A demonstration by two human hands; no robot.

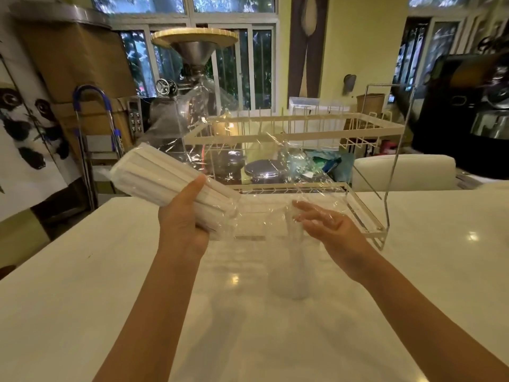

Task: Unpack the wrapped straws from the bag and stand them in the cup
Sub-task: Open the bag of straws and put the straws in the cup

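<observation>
Head view: left hand (pixel 183 219), fingers clenched round the bundle of wrapped straws (pixel 165 177), held it tilted above the white table (pixel 82 271), while the right hand (pixel 327 224), fingers released and spread, touched the clear bag (pixel 248 166) above a blurred clear cup (pixel 289 268).

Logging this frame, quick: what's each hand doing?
Left hand: closed around the bundle of wrapped straws.
Right hand: open, fingers touching the clear bag.
</observation>
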